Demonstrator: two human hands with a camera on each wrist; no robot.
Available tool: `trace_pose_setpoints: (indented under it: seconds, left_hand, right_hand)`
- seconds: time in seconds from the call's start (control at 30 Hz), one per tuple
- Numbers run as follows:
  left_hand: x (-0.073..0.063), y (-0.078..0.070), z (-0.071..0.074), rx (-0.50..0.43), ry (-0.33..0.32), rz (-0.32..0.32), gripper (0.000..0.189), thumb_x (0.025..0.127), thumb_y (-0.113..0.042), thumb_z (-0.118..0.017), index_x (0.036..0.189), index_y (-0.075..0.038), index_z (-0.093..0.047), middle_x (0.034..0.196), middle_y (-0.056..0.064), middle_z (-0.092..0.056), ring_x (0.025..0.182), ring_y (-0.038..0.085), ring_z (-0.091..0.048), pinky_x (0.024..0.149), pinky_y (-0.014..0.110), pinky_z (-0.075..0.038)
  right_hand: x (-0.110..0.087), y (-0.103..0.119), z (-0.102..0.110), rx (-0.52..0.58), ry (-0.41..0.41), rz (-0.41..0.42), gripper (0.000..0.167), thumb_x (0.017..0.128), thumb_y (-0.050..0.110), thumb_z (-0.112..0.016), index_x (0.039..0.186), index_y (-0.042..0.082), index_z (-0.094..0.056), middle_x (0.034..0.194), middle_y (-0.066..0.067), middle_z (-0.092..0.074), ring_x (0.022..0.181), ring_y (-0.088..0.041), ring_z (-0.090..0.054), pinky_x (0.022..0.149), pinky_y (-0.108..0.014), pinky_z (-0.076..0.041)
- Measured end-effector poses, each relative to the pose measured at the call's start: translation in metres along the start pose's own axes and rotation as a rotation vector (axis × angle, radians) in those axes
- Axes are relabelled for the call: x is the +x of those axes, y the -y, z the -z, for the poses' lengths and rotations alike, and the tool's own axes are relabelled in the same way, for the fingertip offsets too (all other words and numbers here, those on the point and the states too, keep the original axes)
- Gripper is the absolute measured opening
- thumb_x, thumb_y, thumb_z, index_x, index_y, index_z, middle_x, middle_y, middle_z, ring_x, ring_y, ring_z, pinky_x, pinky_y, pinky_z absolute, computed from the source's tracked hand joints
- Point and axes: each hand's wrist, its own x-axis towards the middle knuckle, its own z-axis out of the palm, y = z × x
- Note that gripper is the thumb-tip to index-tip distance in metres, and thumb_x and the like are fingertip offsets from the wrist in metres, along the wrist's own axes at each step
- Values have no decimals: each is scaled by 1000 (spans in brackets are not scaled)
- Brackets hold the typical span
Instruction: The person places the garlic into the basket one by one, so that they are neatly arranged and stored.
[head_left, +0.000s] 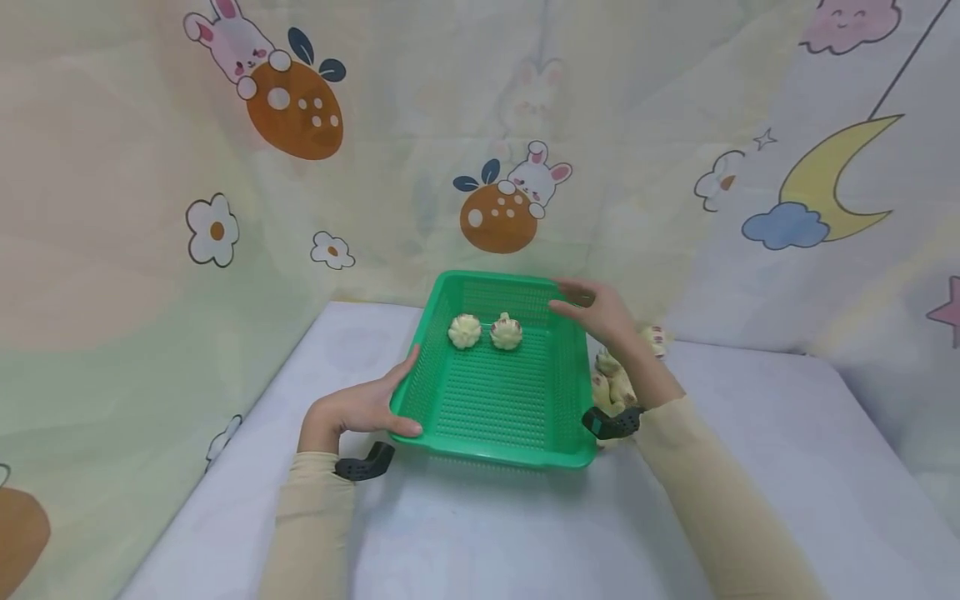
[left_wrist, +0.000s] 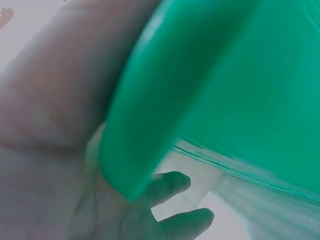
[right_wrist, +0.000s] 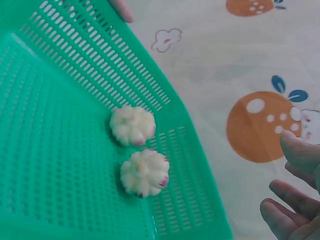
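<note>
A green plastic basket (head_left: 495, 400) with slotted walls is tilted toward me above the white table. Inside it, two garlic bulbs (right_wrist: 133, 125) lie side by side near the far wall. My left hand (head_left: 363, 404) holds the basket's left side, its thumb at the near corner and fingers along the outside. In the left wrist view the rim (left_wrist: 135, 130) sits between thumb and fingers. Over the far right corner, my right hand (head_left: 600, 312) has its fingers spread. The right wrist view shows those fingers (right_wrist: 295, 200) apart from the rim, holding nothing.
More garlic bulbs (head_left: 613, 385) lie on the table to the right of the basket, partly hidden by the right forearm. Another bulb (head_left: 655, 338) is farther back. Printed cloth (head_left: 390, 200) hangs behind and beside the white table (head_left: 495, 542).
</note>
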Motion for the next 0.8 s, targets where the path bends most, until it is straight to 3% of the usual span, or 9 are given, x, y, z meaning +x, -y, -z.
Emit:
trace_pose_setpoints:
  seconds: [0.4,0.8]
  left_hand:
    - [-1,3,2,14,-3,4,125,74,-44,-79,151,-26,17,160,11,5,147,31,-6,115,52,-18]
    - [2,4,1,5,10,4,126,74,-43,-79,150,-25,19,160,13,6,146,33,-7,113,54,-20]
  right_hand:
    - [-69,-49,25,-15,-87,67,62,91,44,-60,143,15,-43,147,-6,-43,136,-27,-40,105,-43,-40]
    - [-115,-85,39,-114,-164,-75,69,89,43,-63,146,12,-38,149,-15,-39,134,-38,-39,100,-44,-42]
